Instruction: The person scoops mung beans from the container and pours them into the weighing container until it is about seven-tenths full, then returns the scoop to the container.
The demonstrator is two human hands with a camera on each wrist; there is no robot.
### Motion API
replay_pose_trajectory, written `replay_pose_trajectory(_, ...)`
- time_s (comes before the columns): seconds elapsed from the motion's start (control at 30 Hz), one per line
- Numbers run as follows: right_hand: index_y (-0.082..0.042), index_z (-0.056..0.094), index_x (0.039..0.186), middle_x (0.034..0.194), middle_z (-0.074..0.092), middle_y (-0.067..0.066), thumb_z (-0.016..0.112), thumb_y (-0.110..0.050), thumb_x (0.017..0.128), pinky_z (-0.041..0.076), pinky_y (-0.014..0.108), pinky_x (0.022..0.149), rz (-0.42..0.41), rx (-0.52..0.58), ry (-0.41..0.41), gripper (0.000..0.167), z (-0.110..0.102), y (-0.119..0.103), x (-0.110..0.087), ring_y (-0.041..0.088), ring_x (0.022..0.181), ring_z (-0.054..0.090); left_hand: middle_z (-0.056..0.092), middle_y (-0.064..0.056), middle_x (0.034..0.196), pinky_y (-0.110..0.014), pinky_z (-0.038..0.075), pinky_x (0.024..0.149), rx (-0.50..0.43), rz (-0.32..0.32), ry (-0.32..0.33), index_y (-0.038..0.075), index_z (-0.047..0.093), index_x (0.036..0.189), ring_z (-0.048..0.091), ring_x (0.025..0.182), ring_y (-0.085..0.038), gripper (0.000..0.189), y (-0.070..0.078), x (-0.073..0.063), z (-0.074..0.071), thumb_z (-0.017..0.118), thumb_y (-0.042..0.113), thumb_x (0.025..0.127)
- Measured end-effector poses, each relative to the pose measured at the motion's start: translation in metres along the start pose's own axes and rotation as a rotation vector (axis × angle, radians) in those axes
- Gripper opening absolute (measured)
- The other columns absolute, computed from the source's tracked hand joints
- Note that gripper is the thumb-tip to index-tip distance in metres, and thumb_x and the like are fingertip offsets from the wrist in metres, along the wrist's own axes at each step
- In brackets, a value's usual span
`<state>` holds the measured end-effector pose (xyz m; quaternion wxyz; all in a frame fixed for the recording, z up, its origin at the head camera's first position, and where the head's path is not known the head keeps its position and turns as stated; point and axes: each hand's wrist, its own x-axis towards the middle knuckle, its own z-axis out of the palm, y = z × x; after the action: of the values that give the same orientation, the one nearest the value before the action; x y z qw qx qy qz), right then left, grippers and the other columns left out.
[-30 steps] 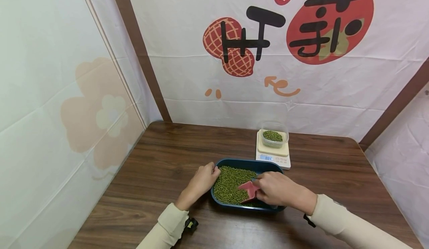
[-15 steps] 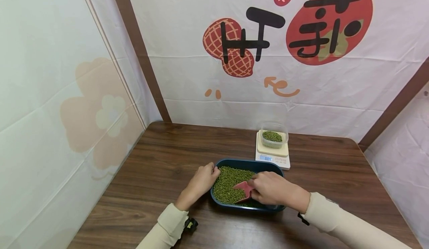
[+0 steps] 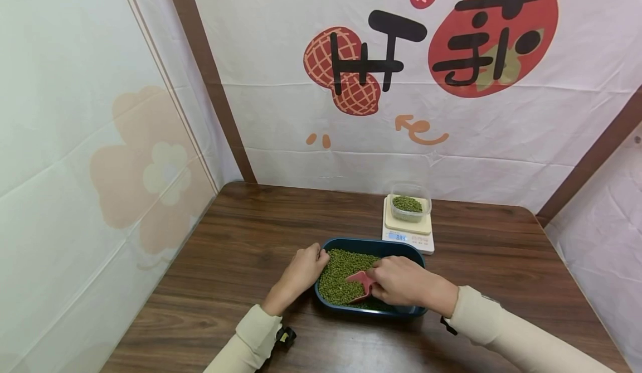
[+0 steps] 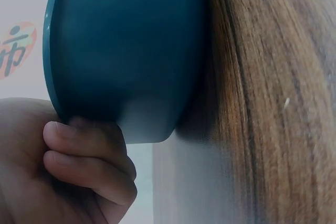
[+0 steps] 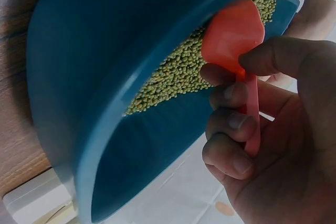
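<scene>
A dark blue tub point(image 3: 346, 307) of green mung beans point(image 3: 346, 264) stands on the wooden table. My left hand point(image 3: 303, 270) grips its left rim; in the left wrist view, curled fingers point(image 4: 86, 158) lie against the tub's outer wall point(image 4: 128, 40). Over the right half of the tub, my right hand point(image 3: 408, 281) holds a pink scoop point(image 3: 365, 285), its mouth pointing left into the beans. The right wrist view shows fingers and thumb wrapped round the scoop's handle point(image 5: 252, 114), with the scoop's bowl point(image 5: 233, 35) at the beans point(image 5: 181, 74) and its front edge hidden.
Behind the tub sits a white kitchen scale point(image 3: 423, 243) with a lit display. On it stands a clear plastic container point(image 3: 426, 208) with some mung beans. Printed cloth point(image 3: 281, 116) hangs behind the table's far edge, with more cloth on both sides.
My right hand has pushed the scoop leftward through the beans. The left hand stays at the tub's left rim, and the tub has not moved.
</scene>
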<state>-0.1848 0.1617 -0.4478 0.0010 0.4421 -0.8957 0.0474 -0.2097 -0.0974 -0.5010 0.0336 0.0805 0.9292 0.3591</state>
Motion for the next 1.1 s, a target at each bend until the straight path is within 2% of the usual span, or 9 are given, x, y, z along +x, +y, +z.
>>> replay_pose_trajectory(0.5, -0.018, 0.068, 0.085, 0.073, 0.057, -0.009, 0.071, -0.017, 0.097, 0.031, 0.022, 0.056, -0.015, -0.007, -0.025, 0.012, 0.001, -0.002, 0.010, 0.003, 0.061, 0.036, 0.032, 0.004, 0.064, -0.026, 0.028, 0.054, -0.013, 0.001, -0.004, 0.015, 0.039, 0.079, 0.029, 0.053, -0.012, 0.034, 0.001, -0.001, 0.000, 0.046, 0.019, 0.112)
replay_pose_trajectory(0.83, -0.017, 0.069, 0.088, 0.074, 0.056, -0.008, 0.069, -0.017, 0.098, 0.028, 0.023, 0.056, -0.008, 0.001, -0.053, 0.010, 0.003, -0.007, 0.016, 0.004, 0.060, 0.034, 0.031, 0.004, 0.065, -0.027, 0.028, 0.054, -0.006, -0.006, 0.002, 0.015, 0.041, 0.079, 0.029, 0.054, -0.012, 0.033, 0.000, -0.002, 0.000, 0.047, 0.020, 0.112)
replay_pose_trajectory(1.1, -0.017, 0.070, 0.089, 0.076, 0.063, -0.008, 0.070, -0.017, 0.099, 0.035, 0.021, 0.056, -0.016, 0.020, -0.055, 0.010, 0.004, -0.011, 0.022, 0.002, 0.059, 0.041, 0.031, 0.004, 0.066, -0.027, 0.027, 0.055, -0.004, -0.004, 0.006, 0.015, 0.040, 0.080, 0.028, 0.055, -0.012, 0.032, 0.000, -0.001, 0.001, 0.046, 0.020, 0.111)
